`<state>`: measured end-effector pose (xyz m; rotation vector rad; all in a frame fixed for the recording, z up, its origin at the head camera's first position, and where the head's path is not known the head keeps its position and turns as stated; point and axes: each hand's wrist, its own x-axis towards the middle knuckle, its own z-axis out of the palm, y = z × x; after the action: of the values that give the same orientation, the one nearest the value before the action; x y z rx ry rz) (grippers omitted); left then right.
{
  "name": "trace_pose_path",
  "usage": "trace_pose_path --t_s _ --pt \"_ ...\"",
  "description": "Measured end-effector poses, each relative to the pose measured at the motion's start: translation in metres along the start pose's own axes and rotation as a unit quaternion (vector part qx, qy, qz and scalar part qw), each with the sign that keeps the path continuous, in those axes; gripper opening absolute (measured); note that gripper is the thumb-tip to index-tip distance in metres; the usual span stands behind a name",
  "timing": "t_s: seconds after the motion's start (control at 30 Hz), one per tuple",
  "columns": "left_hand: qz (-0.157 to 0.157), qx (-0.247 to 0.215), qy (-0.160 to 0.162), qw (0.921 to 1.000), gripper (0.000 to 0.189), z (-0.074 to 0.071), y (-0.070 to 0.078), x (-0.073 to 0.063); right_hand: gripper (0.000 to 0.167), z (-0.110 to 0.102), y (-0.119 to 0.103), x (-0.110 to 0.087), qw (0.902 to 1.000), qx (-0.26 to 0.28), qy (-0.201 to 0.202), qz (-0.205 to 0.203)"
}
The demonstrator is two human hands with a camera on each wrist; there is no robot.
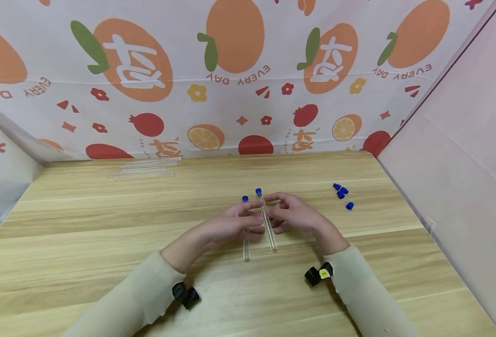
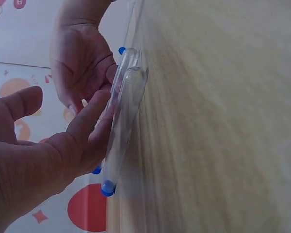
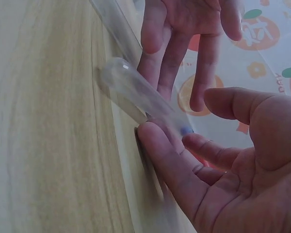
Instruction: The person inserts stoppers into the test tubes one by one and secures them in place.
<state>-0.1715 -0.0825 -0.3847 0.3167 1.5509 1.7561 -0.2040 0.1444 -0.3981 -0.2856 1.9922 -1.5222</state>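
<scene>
Two clear test tubes with blue caps lie on the wooden table between the hands, caps toward the back. The left test tube (image 1: pixel 246 252) runs beneath the fingers of the left hand (image 1: pixel 231 223), which extend across it with the thumb apart. Nearer the right hand (image 1: pixel 292 214), the right test tube (image 1: pixel 270 231) lies slightly slanted. That hand's fingers are spread and loosely bent beside it. In the right wrist view, its fingertips are close to the tube (image 3: pixel 140 90), and contact is hard to judge. Neither palm holds anything in the left wrist view.
Several loose blue caps (image 1: pixel 341 194) are scattered at the right of the table (image 1: pixel 83 262). Several clear tubes (image 1: pixel 144 169) lie together at the back left. A fruit-printed cloth (image 1: pixel 235 107) hangs behind the table, and a pale wall (image 1: pixel 454 121) borders its right side.
</scene>
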Motion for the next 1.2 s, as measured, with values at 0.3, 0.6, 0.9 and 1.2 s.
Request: trace_pose_path --t_s 0.3,0.6,0.9,1.2 --pt "-0.003 0.015 -0.012 0.9998 0.063 -0.002 0.006 0.000 0.050 -0.001 -0.004 -0.001 0.9999 -0.014 -0.007 0.006" --pt "-0.006 0.029 -0.023 0.9993 0.062 -0.006 0.011 0.000 0.046 -0.001 -0.006 -0.001 0.9996 -0.016 -0.020 0.010" --pt "-0.005 0.042 -0.042 0.9982 0.061 -0.011 0.015 -0.001 0.045 -0.001 -0.007 0.001 0.9994 -0.006 -0.025 0.022" --pt "-0.006 0.058 -0.043 0.9974 0.059 -0.013 0.017 -0.002 0.043 0.001 -0.009 0.002 0.9992 -0.002 -0.015 0.036"
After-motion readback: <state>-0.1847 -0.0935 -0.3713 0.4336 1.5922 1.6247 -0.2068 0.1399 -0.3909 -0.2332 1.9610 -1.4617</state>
